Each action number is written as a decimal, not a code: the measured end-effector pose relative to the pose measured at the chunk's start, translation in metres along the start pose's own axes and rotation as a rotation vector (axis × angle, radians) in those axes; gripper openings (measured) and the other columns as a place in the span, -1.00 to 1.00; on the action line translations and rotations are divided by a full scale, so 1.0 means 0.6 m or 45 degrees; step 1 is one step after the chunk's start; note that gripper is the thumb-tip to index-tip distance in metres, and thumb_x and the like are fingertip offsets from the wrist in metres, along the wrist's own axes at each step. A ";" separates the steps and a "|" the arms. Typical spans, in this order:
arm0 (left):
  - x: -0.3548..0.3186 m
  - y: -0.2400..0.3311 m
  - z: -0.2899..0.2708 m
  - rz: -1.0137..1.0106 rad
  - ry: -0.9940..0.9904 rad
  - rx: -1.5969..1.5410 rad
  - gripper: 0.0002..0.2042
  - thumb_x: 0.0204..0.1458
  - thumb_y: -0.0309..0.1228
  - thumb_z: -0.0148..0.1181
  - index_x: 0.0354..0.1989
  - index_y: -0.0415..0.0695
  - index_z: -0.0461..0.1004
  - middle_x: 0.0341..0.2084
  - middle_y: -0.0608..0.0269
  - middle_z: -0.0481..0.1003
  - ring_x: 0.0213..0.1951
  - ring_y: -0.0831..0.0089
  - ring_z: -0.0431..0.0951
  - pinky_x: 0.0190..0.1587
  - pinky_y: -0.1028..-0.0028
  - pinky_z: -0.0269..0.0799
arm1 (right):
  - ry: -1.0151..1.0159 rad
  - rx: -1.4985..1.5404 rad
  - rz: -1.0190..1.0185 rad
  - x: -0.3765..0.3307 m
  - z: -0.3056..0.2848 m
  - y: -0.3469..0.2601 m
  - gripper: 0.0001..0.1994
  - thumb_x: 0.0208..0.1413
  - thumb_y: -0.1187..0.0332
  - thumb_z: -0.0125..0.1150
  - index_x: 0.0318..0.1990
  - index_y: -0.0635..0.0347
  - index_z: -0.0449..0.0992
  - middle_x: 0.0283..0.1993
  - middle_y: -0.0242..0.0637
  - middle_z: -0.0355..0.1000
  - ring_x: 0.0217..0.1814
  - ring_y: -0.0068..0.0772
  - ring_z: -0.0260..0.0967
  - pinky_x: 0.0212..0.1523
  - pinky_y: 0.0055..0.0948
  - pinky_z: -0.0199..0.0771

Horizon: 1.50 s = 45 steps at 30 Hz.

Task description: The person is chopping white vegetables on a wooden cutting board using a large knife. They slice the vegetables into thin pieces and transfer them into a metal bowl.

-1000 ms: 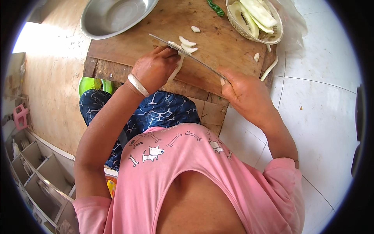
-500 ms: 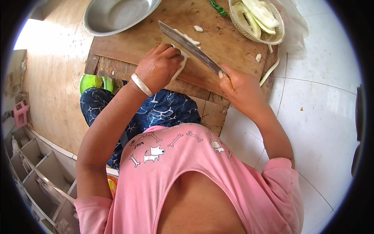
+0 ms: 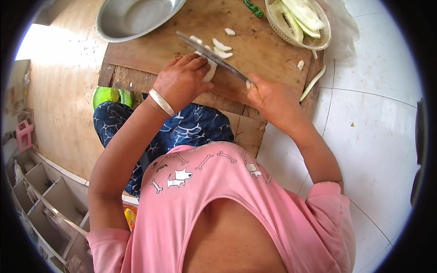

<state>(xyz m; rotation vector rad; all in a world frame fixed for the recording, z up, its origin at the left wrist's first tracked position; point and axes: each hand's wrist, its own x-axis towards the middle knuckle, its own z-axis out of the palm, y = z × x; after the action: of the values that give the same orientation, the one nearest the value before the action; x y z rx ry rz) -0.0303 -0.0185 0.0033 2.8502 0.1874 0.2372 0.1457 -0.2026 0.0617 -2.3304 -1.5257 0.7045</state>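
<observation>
Head view: the pale peeled vegetable strip (image 3: 210, 72) lies in the upper middle of the frame on the wooden chopping board (image 3: 255, 45), its near end hidden under the left hand (image 3: 181, 81). That hand is curled down over it, fingertips pressing it to the surface. The strip's long axis runs from lower left toward upper right, while the cleaver (image 3: 211, 55) crosses it from upper left to lower right, its edge touching the strip just beyond the left fingertips. The right hand (image 3: 272, 98), centre right of the frame, is closed around the cleaver's handle. Cut white slices (image 3: 222, 46) lie just above the blade. At the top left stands a steel bowl (image 3: 132, 18); at the top right, a woven basket (image 3: 298, 22) holds more peeled lengths.
</observation>
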 end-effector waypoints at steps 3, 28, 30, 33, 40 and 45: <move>-0.017 0.015 -0.013 -0.036 -0.133 0.040 -0.35 -0.04 -0.25 0.34 0.26 -0.21 0.36 0.27 0.08 0.30 0.35 0.13 0.22 0.34 0.17 0.19 | -0.001 0.071 0.084 0.003 0.001 0.002 -0.69 0.25 0.21 -0.03 0.00 0.17 0.46 -0.40 0.03 0.49 -0.29 0.15 0.47 -0.28 -0.01 0.44; 0.006 -0.005 0.022 -0.063 0.032 -0.007 -0.46 0.02 -0.25 0.27 0.19 -0.23 0.42 0.23 0.09 0.33 0.31 0.14 0.25 0.35 0.18 0.18 | -0.011 -0.033 0.049 -0.041 -0.068 -0.016 -0.71 0.26 0.25 0.01 0.03 0.17 0.45 -0.31 -0.05 0.53 -0.28 0.06 0.50 -0.26 -0.05 0.44; 0.008 -0.005 0.021 -0.056 0.030 -0.004 -0.46 0.02 -0.25 0.27 0.18 -0.23 0.42 0.22 0.09 0.34 0.31 0.14 0.25 0.35 0.18 0.19 | -0.001 -0.053 0.024 -0.041 -0.063 -0.014 -0.72 0.26 0.25 0.01 0.03 0.18 0.44 -0.31 -0.05 0.53 -0.28 0.07 0.50 -0.26 -0.04 0.44; 0.010 -0.005 0.018 -0.055 -0.003 -0.042 -0.43 0.03 -0.28 0.27 0.22 -0.25 0.38 0.22 0.03 0.32 0.32 0.07 0.23 0.35 0.16 0.17 | -0.013 -0.077 -0.001 -0.032 -0.057 -0.012 -0.73 0.26 0.25 0.00 0.00 0.18 0.44 -0.32 -0.03 0.53 -0.28 0.09 0.49 -0.28 -0.03 0.44; 0.004 -0.006 0.022 -0.042 0.041 -0.056 -0.44 0.03 -0.29 0.29 0.20 -0.29 0.38 0.19 0.01 0.33 0.29 0.03 0.25 0.32 0.16 0.21 | -0.011 -0.090 0.015 0.008 -0.009 0.015 -0.75 0.25 0.25 -0.02 -0.05 0.18 0.43 -0.44 0.02 0.50 -0.36 0.15 0.47 -0.33 0.02 0.41; 0.006 -0.007 0.014 -0.057 0.043 -0.119 -0.47 0.01 -0.29 0.30 0.15 -0.30 0.41 0.16 0.01 0.35 0.25 0.01 0.28 0.29 0.18 0.25 | 0.030 -0.017 0.037 -0.003 -0.014 0.002 -0.73 0.25 0.25 -0.01 -0.02 0.18 0.44 -0.42 0.01 0.50 -0.35 0.14 0.47 -0.30 0.02 0.42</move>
<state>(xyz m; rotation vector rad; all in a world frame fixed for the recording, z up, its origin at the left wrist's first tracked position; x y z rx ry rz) -0.0257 -0.0164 -0.0055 2.7478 0.2398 0.2778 0.1506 -0.2043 0.0688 -2.3669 -1.4939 0.6735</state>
